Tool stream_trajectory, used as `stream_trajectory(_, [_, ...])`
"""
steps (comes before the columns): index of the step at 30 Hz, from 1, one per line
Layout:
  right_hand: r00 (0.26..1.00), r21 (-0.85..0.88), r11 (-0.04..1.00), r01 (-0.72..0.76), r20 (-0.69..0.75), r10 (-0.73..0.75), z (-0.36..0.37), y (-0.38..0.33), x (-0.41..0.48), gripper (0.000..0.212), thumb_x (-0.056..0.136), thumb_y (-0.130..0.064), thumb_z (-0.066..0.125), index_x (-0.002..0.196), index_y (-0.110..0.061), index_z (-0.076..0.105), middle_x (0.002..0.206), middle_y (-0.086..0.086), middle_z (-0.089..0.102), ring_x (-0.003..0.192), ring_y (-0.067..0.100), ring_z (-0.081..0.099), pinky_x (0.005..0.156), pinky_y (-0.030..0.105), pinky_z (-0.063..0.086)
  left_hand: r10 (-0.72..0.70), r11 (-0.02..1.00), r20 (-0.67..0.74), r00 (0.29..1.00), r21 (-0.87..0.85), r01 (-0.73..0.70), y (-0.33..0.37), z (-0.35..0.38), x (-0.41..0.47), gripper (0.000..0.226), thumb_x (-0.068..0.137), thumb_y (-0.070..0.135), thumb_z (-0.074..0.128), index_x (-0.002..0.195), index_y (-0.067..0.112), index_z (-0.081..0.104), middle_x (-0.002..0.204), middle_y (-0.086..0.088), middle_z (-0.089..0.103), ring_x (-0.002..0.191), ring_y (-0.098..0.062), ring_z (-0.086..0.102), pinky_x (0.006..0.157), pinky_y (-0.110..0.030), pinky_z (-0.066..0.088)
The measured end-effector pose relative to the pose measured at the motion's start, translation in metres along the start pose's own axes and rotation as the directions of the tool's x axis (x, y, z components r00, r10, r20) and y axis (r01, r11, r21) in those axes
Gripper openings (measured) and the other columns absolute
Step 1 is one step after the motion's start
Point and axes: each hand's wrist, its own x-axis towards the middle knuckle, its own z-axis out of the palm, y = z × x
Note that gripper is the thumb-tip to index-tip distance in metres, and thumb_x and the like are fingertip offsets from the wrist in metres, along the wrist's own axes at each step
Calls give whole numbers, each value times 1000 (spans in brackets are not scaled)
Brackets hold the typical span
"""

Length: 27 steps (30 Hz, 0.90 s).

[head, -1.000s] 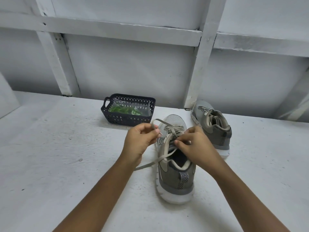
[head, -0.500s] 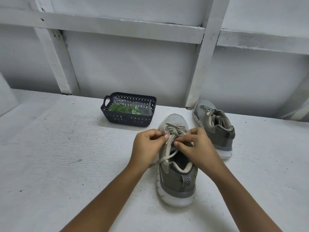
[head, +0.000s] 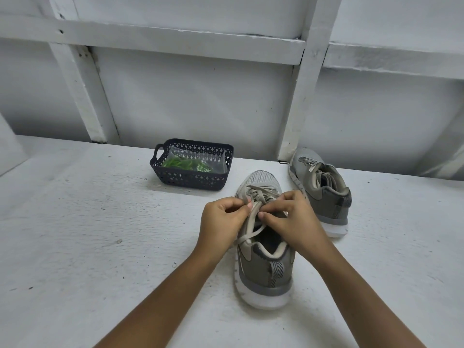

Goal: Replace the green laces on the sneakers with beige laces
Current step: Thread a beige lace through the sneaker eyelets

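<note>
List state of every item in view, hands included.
Left hand: pinches beige lace.
Right hand: pinches beige lace.
Near sneaker: upright, beige-laced, lace in both hands.
Far sneaker: upright, beige-laced, untouched.
Basket: upright, holds plastic bag.
Plastic bag: in basket, green laces inside.

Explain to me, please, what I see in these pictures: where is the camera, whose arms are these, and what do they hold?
There is no machine here: a person works with two bare hands. Every picture comes from one camera worn on the person's head. It looks forward and down, so the arms enter from the bottom. On the white surface, the left hand and the right hand each pinch the beige lace above the near sneaker. The far sneaker, behind on the right, is already laced in beige. To the left stands a dark basket. It holds a clear bag with what look like green laces.
</note>
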Motion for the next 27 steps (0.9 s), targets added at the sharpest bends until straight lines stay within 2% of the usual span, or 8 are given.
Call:
stream_trajectory(3, [1000,-28,1000,-1,3,1,0,0,0,10,80,-18,73,89,-21,76,88,-11,38,106,12,43,80,14,29,118,985,30,993,121,-121,-4,0,-2,19,85,18,68,66,23,70,76,5,66,69,1,59,64,-11,44])
stream_trajectory(5, [1000,-48,999,-9,-3,8,1,0,1,11,79,-19,73,90,-21,77,90,-8,38,107,13,44,83,16,31,144,973,63,988,173,-153,-6,0,-5,6,82,19,72,83,25,72,90,8,64,83,-2,61,74,-15,48])
stream_trajectory(7, [1000,-69,997,-16,-8,15,2,0,2,13,78,-19,73,91,-22,77,91,-7,37,107,14,45,85,16,31,139,964,74,987,218,-152,-9,1,-7,19,79,18,74,97,24,70,98,10,62,90,-5,62,80,-20,51])
stream_trajectory(14, [1000,-92,996,-4,5,5,0,-3,0,14,79,-22,73,93,-20,76,86,-13,36,107,13,44,81,14,30,176,952,22,984,252,-176,-10,8,-9,22,84,13,68,106,9,71,99,4,58,91,-12,63,84,-26,53])
stream_trajectory(19, [1000,-104,994,-17,5,18,0,-3,0,8,80,-25,73,87,-24,75,99,-2,43,101,10,46,82,16,34,179,963,15,984,201,-178,-13,9,-11,29,87,12,65,115,19,67,100,5,59,93,-11,63,83,-21,52])
stream_trajectory(21, [1000,-80,997,9,-9,-10,-2,-1,-3,7,80,-19,70,78,-26,70,98,-1,46,98,10,48,78,11,36,178,964,11,984,198,-177,-13,9,-13,42,88,11,63,126,27,56,98,4,61,91,-5,62,80,-13,50])
stream_trajectory(25, [995,224,975,-6,-92,27,-16,4,-19,25,84,-3,61,67,-21,55,97,-1,60,90,0,56,70,4,39,141,976,15,990,165,-142,-11,7,-14,59,89,12,60,137,34,34,99,6,58,87,1,58,69,-6,46])
stream_trajectory(27, [985,560,828,-35,-121,123,-27,4,-22,27,90,1,51,68,-14,50,95,-1,69,93,3,62,77,10,44,137,977,30,990,159,-140,-10,7,-15,58,91,12,59,138,33,33,103,9,55,87,1,57,67,-7,47])
